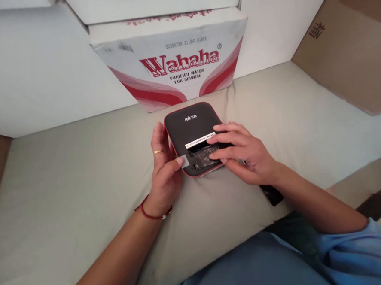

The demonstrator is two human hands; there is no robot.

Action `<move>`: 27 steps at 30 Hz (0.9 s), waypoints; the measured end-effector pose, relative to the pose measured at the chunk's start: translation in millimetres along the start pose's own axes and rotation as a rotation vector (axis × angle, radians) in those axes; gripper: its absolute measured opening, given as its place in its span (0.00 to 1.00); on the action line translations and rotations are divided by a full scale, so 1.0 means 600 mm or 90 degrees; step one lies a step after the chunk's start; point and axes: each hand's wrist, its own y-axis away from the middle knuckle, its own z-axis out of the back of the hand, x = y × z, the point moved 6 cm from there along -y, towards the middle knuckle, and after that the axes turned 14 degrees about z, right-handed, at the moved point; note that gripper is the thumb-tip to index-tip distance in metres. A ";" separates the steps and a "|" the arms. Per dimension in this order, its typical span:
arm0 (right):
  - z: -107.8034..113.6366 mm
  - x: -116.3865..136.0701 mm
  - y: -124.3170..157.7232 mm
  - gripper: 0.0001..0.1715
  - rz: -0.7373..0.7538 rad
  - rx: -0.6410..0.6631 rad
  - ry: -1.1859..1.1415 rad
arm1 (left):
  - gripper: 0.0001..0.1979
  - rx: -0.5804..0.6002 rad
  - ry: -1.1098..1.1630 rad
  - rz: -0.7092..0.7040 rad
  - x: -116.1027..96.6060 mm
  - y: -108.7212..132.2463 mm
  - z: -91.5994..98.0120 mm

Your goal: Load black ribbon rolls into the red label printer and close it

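A rounded square black device (189,124) with a red rim lies on the beige cloth surface, white lettering on its top. Near its front end is a dark recess (202,155) with a shiny, transparent piece in it, and a white warning label (199,140) runs along its far edge. My left hand (166,161) grips the device's left side, thumb on top by a small greyish tab (184,161). My right hand (242,152) rests over the right side with fingers spread, fingertips touching the label and the shiny piece. Those fingers hide part of the recess.
Behind the device stands a white and red Wahaha water carton (185,61), against large white boxes (37,70). A brown cardboard box (349,51) is at the right. The beige cloth (84,200) spreads across the surface, and a black item (272,194) lies partly under my right wrist.
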 end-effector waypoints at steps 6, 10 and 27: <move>0.001 0.039 0.024 0.21 0.062 0.012 0.052 | 0.56 0.052 0.024 0.042 0.011 -0.008 -0.002; 0.000 0.046 0.027 0.20 0.050 0.032 0.063 | 0.60 0.065 0.016 0.040 0.022 -0.013 0.000; -0.087 -0.087 -0.189 0.20 -0.305 0.638 0.253 | 0.59 0.102 -0.025 -0.032 0.045 -0.037 0.000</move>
